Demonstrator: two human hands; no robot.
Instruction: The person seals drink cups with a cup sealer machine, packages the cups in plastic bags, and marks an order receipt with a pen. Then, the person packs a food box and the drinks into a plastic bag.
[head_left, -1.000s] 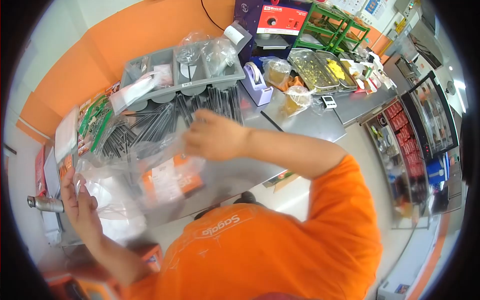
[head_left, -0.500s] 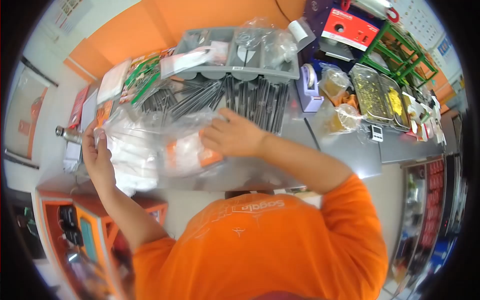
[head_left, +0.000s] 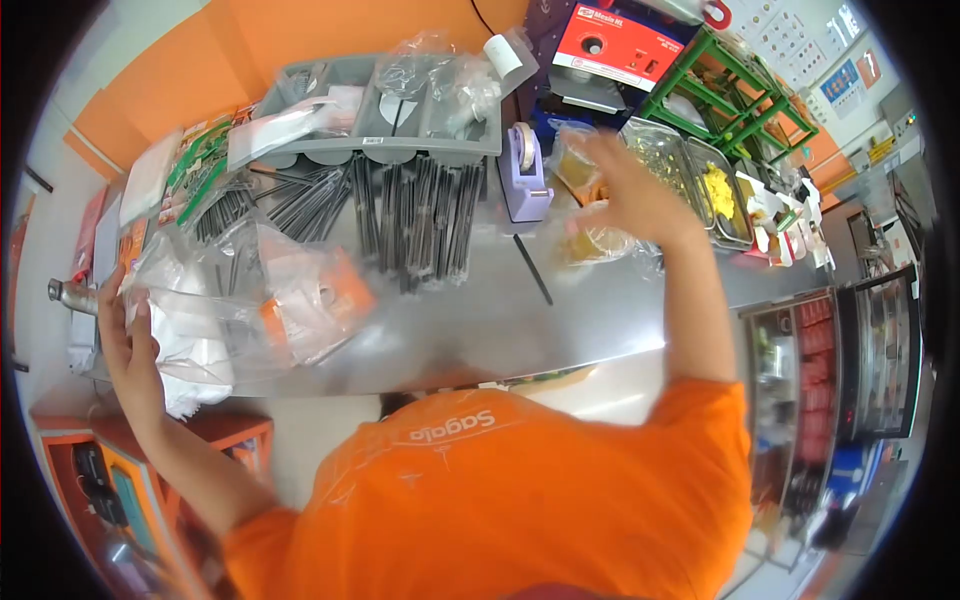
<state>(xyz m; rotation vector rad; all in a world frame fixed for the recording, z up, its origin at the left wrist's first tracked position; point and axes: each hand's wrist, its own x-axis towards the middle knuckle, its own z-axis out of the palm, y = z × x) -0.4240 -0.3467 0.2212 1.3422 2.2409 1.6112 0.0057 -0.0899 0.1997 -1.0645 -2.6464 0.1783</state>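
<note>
My left hand [head_left: 138, 345] pinches the edge of a clear plastic bag [head_left: 235, 345] at the left end of the metal counter. Inside or under the bag's right part lies an orange-and-white packet [head_left: 318, 300]; which of the two, I cannot tell. White, tissue-like material [head_left: 190, 345] bunches beside the left fingers. My right hand [head_left: 640, 195], smeared by motion, is over the tied clear bags of brown sauce; its fingers are partly lost in the blur. One sauce bag [head_left: 597, 243] shows below that hand, another [head_left: 572, 160] at its fingertips. Whether they touch is unclear.
Behind lies a grey divided bin [head_left: 430, 135], with black wrapped straws [head_left: 420, 215] in front. A purple tape dispenser [head_left: 525, 180] stands left of the sauce bags. One loose black straw [head_left: 533, 270] lies mid-counter. Trays with yellow food [head_left: 718, 190] and a red-fronted machine [head_left: 610, 50] occupy the right.
My right hand has left the orange-and-white packet and swung right to the sauce bags. My left hand keeps hold of the plastic bag. The view has turned toward the right.
</note>
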